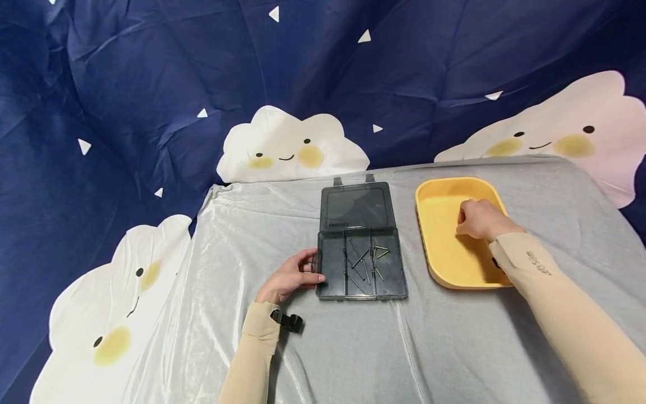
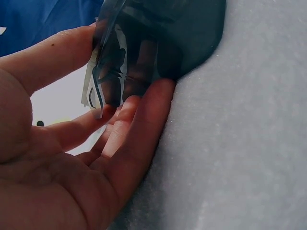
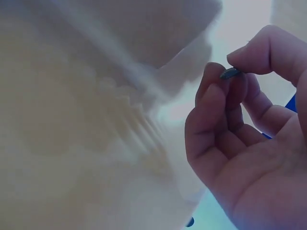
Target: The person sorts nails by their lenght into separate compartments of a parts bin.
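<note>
A dark translucent compartment box (image 1: pixel 330 264) lies on the cloth with its lid (image 1: pixel 357 206) laid back. Long dark screws (image 1: pixel 359 262) lie in its middle compartment and brass-coloured screws (image 1: pixel 379 253) in the right one. My left hand (image 1: pixel 295 274) grips the box's left wall, thumb at the top edge and fingers along the outer side, as the left wrist view (image 2: pixel 110 143) shows up close. Inside the yellow tray (image 1: pixel 438 247), my right hand (image 1: pixel 481 219) pinches a small screw (image 3: pixel 230 73) between thumb and fingers; only its pointed tip shows in the right wrist view.
Grey velvety cloth (image 1: pixel 353 353) covers the table, and its back edge meets a dark blue curtain (image 1: pixel 313 62) with cloud faces and white triangles. The yellow tray stands to the right of the box, its raised walls around my right hand.
</note>
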The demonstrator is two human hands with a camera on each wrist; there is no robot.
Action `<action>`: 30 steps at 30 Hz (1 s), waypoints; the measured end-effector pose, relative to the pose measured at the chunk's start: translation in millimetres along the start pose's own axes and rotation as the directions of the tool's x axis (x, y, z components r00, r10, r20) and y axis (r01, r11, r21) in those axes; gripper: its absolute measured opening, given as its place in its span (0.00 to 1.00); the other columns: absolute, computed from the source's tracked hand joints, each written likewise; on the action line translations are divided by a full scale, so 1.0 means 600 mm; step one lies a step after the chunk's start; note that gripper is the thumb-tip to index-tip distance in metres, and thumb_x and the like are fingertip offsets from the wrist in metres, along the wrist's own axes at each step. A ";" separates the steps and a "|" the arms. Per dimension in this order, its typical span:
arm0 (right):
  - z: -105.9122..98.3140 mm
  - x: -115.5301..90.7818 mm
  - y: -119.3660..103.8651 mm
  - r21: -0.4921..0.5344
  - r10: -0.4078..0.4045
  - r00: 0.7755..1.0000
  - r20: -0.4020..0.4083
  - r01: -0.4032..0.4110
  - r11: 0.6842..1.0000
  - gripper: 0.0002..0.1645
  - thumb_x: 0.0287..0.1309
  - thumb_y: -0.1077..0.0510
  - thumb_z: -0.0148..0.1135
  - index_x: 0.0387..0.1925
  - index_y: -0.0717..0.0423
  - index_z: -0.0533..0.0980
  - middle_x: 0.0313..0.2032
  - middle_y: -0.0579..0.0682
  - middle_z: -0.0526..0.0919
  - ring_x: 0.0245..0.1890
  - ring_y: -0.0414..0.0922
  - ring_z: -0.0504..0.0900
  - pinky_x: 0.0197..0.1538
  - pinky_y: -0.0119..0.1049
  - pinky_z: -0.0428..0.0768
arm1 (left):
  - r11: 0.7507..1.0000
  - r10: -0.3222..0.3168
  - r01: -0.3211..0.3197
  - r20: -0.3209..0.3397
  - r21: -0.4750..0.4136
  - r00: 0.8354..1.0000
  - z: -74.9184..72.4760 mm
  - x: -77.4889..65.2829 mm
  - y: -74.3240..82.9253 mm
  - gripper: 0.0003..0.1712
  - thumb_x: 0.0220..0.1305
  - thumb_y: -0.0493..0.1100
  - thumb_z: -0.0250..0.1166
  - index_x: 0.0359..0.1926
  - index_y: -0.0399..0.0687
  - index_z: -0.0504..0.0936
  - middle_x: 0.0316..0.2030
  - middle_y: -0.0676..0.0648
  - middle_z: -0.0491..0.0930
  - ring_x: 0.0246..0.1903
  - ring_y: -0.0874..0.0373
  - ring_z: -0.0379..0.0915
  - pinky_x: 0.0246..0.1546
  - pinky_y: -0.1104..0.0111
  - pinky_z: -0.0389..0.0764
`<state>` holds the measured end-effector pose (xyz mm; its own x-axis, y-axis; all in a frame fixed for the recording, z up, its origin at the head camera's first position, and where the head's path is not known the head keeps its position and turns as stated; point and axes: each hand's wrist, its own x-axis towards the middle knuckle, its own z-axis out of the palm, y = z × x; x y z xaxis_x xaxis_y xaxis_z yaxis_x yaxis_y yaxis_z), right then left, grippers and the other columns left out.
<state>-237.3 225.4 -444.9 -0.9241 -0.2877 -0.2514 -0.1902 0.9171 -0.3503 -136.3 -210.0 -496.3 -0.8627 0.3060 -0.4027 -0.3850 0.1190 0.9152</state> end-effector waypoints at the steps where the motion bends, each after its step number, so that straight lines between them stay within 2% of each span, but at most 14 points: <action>1: -0.002 -0.001 -0.001 0.003 -0.001 1.000 -0.002 0.001 1.000 0.11 0.45 0.57 0.69 0.24 0.58 0.74 0.23 0.52 0.75 0.28 0.50 0.73 0.28 0.33 0.69 | 1.000 -0.001 0.001 -0.001 0.002 1.000 0.000 0.000 0.000 0.47 0.50 0.23 0.66 0.71 0.39 0.58 0.57 0.32 0.70 0.44 0.56 0.74 0.45 0.70 0.85; 12: -0.020 -0.016 -0.009 0.029 -0.013 0.998 -0.061 0.014 0.999 0.06 0.45 0.59 0.61 0.25 0.57 0.73 0.23 0.50 0.74 0.27 0.48 0.72 0.26 0.32 0.67 | 1.000 0.007 -0.007 -0.001 -0.006 1.000 -0.001 0.002 -0.001 0.47 0.50 0.23 0.67 0.71 0.39 0.58 0.56 0.35 0.71 0.43 0.57 0.75 0.45 0.70 0.86; 20: -0.034 -0.025 -0.013 0.050 -0.012 0.997 -0.078 0.016 0.999 0.09 0.47 0.58 0.62 0.28 0.58 0.72 0.24 0.51 0.73 0.29 0.49 0.71 0.28 0.33 0.65 | 1.000 0.010 -0.009 0.006 -0.030 1.000 0.000 0.001 -0.001 0.47 0.50 0.22 0.66 0.71 0.37 0.58 0.56 0.35 0.70 0.44 0.57 0.76 0.44 0.70 0.86; 30: -0.052 -0.041 -0.033 0.061 -0.030 0.990 -0.138 0.038 0.997 0.12 0.47 0.57 0.64 0.31 0.59 0.73 0.26 0.51 0.75 0.30 0.50 0.71 0.31 0.35 0.66 | 1.000 0.007 -0.007 0.000 -0.011 1.000 0.000 0.000 0.000 0.47 0.50 0.22 0.66 0.71 0.38 0.58 0.57 0.33 0.69 0.44 0.56 0.75 0.46 0.69 0.86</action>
<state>-220.9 223.2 -403.7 -0.9551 -0.2738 -0.1135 -0.2049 0.8867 -0.4146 -136.2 -209.7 -496.3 -0.8654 0.3069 -0.3961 -0.3825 0.1062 0.9179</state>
